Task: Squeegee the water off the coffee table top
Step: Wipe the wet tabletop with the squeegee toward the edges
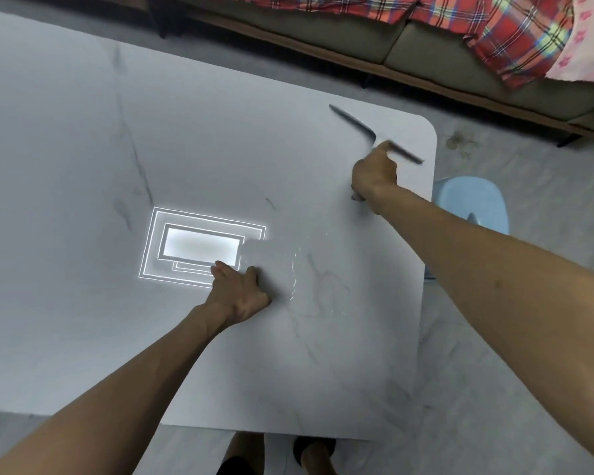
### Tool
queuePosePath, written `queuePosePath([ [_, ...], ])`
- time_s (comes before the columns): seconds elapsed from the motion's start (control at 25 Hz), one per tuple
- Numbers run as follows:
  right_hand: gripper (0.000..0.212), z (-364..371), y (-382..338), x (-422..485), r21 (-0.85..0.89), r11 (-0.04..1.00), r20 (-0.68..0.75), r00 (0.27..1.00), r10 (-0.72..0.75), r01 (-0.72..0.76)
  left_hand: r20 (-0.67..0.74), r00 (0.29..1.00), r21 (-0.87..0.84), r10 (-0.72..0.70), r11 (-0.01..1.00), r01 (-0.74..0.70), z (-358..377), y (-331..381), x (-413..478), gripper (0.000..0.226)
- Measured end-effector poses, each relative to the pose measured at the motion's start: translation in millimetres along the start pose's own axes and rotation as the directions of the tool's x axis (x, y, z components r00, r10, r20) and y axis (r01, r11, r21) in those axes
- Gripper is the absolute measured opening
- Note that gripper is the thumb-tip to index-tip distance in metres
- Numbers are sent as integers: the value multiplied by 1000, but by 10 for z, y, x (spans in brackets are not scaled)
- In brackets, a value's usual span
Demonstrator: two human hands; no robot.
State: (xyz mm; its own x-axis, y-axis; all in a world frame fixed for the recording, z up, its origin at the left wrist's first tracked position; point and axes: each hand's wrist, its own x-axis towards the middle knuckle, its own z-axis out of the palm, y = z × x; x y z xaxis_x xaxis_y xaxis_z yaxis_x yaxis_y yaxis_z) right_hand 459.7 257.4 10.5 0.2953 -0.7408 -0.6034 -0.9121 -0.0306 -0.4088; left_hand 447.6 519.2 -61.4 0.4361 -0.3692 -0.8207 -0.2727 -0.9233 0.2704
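Note:
The coffee table top (pixel 151 337) is white marble with grey veins and fills most of the view. A thin film of water (pixel 294 272) glints near its middle right. My right hand (pixel 374 174) grips the handle of a squeegee (pixel 357 126), whose long dark blade lies near the far right corner of the table. My left hand (pixel 239 293) rests flat on the table top, fingers apart, just left of the water.
A ceiling light's reflection (pixel 199 248) shines on the table by my left hand. A light blue stool (pixel 474 204) stands off the right edge. A sofa (pixel 357 39) with a red plaid blanket (pixel 515 36) runs along the far side. My feet show below the near edge.

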Motion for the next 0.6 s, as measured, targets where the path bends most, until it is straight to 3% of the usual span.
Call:
queuePosePath([
  [0.16,68,509,228,-419,-256,931,111,964,-240,261,-2,1000,-24,19,1000,-19,87,-143,6,45],
  [0.32,63,355,1027,-839,-343,796,268,864,-427,499,-13,996,-14,83,996,-83,119,-296,-8,37],
  [0.44,63,-54,1645,-1022,-457,700,388,832,-398,548,-33,994,-11,101,995,-102,157,-346,-50,40],
  [0.6,63,-653,2232,-1189,-568,653,411,860,-302,501,-109,990,-20,84,996,-87,143,-295,-114,59],
])
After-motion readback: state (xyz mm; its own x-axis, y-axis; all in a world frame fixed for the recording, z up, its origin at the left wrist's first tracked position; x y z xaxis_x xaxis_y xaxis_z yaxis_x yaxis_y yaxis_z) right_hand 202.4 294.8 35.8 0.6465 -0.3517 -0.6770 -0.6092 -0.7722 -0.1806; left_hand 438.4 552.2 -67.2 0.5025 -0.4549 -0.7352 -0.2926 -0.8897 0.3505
